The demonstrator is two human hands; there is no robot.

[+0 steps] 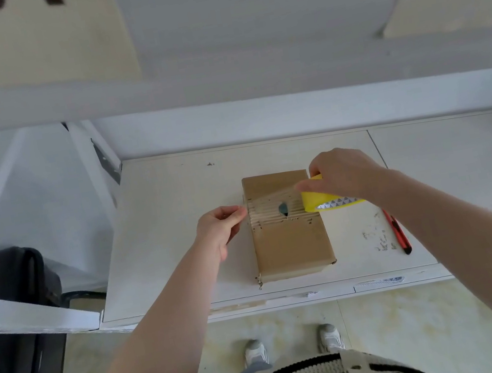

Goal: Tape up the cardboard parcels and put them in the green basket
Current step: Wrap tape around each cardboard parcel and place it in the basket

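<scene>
Both my hands span the box (290,237) mid-counter: left hand (222,228) pinches the tape end (269,197), right hand (342,174) grips the roll (317,198). Keep the strip taut, lower it flat. No basket visible.

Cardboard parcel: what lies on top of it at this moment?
A clear tape strip stretches across the cardboard parcel, from the left hand to the yellow tape roll held by the right hand. Whether the strip touches the cardboard cannot be told.
</scene>
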